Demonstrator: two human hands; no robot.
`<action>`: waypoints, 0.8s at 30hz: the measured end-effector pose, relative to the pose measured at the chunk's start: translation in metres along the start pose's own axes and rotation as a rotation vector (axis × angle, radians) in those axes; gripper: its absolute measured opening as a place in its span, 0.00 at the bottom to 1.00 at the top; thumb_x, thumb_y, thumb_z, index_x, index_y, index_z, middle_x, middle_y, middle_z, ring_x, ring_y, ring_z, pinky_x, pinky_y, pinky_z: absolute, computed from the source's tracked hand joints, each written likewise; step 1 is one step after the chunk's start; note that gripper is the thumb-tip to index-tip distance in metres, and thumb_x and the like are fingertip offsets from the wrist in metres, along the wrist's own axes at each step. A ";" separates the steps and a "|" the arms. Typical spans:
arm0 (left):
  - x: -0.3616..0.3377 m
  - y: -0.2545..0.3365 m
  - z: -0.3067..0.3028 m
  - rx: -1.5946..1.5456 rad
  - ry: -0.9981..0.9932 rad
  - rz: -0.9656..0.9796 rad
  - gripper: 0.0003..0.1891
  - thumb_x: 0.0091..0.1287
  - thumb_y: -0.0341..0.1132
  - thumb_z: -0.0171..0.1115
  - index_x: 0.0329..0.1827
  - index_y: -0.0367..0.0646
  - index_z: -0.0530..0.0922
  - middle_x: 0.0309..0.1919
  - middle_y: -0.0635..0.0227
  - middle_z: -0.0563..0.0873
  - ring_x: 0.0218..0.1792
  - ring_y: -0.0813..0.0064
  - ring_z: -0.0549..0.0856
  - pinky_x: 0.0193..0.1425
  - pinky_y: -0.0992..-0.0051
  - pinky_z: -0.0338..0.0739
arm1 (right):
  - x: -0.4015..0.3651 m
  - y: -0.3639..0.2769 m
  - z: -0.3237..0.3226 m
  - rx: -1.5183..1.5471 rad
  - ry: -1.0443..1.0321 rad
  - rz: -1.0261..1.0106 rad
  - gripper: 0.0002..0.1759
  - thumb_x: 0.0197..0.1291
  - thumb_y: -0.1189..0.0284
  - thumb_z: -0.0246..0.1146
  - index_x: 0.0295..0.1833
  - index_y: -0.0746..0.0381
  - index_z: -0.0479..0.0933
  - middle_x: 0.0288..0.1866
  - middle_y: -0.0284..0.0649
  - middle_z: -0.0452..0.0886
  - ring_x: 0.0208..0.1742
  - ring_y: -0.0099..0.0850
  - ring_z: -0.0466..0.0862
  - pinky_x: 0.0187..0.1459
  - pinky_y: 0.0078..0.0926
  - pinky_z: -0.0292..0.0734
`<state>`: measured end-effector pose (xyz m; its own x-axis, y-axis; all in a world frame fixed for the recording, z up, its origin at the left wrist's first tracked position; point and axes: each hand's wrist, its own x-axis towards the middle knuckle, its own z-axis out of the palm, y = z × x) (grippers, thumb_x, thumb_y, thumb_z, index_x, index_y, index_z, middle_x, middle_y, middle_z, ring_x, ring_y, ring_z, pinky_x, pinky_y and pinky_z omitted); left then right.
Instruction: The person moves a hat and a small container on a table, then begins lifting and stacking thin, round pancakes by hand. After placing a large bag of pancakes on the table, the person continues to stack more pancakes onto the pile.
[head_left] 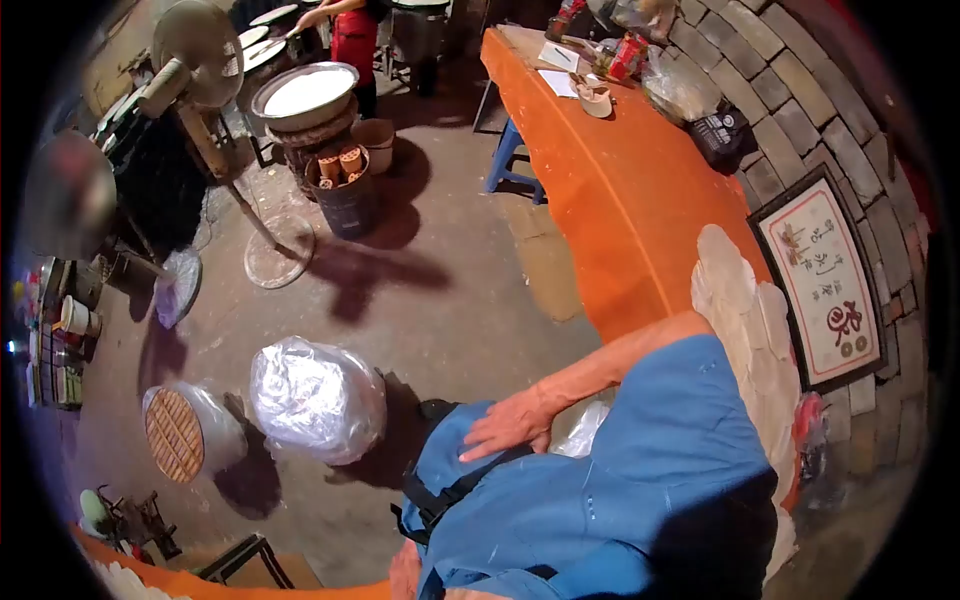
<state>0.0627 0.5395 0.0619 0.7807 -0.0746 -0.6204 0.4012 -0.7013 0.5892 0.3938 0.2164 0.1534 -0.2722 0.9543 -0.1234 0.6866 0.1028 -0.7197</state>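
My right hand (508, 424) lies flat on the blue clothing (650, 440) over my body, its fingers stretched out and holding nothing. A black strap with a buckle (435, 505) crosses the clothing close to its fingertips. At the lower edge of the view, only a small part of my left hand (405, 570) shows beside the blue cloth; its fingers are hidden. On the floor in front of me stands a bulky bundle wrapped in clear plastic (318, 398). Beside it is a plastic-wrapped round stool with a slatted top (174, 435).
An orange-covered table (620, 190) bears overlapping pale, flat sheets (740, 290), papers and a black box (718, 135). A wide basin of white contents (305, 95), a bucket of briquettes (345, 205) and a standing fan (198, 52) are farther off. Another person in a red apron (354, 48) works behind.
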 end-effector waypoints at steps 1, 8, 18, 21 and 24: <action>0.001 -0.001 0.001 0.004 -0.011 0.005 0.30 0.74 0.46 0.46 0.74 0.38 0.62 0.68 0.51 0.74 0.67 0.52 0.74 0.71 0.61 0.66 | -0.002 -0.003 0.003 0.023 -0.010 0.009 0.76 0.25 0.63 0.80 0.82 0.58 0.40 0.69 0.53 0.65 0.63 0.54 0.70 0.57 0.49 0.72; 0.012 0.005 -0.003 0.031 -0.088 0.015 0.30 0.73 0.46 0.47 0.74 0.38 0.61 0.68 0.51 0.74 0.67 0.52 0.73 0.71 0.61 0.66 | -0.033 -0.022 0.016 0.164 0.043 0.065 0.79 0.24 0.62 0.82 0.82 0.57 0.38 0.66 0.54 0.66 0.63 0.57 0.70 0.57 0.50 0.73; 0.106 0.089 -0.057 0.323 -0.243 0.271 0.31 0.73 0.46 0.48 0.74 0.38 0.61 0.68 0.49 0.74 0.67 0.52 0.73 0.72 0.60 0.65 | -0.141 0.007 0.030 0.197 0.305 0.197 0.66 0.34 0.71 0.69 0.82 0.58 0.41 0.70 0.58 0.62 0.65 0.57 0.69 0.56 0.50 0.72; 0.157 0.148 -0.088 0.461 -0.215 0.654 0.31 0.71 0.42 0.50 0.73 0.36 0.59 0.65 0.44 0.75 0.64 0.47 0.76 0.70 0.56 0.68 | -0.185 0.007 0.040 0.176 0.362 0.338 0.60 0.42 0.71 0.64 0.82 0.59 0.42 0.72 0.58 0.62 0.66 0.56 0.70 0.58 0.48 0.71; 0.209 0.213 -0.113 0.562 -0.229 0.912 0.28 0.65 0.28 0.52 0.70 0.31 0.62 0.64 0.40 0.74 0.57 0.45 0.80 0.63 0.55 0.74 | -0.216 0.000 0.039 0.207 0.455 0.467 0.53 0.53 0.75 0.60 0.82 0.57 0.40 0.72 0.57 0.63 0.67 0.54 0.70 0.62 0.45 0.69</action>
<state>0.3653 0.4548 0.1163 0.5424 -0.8190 -0.1872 -0.6035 -0.5348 0.5914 0.4267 -0.0007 0.1532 0.3625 0.9133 -0.1856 0.5083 -0.3607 -0.7820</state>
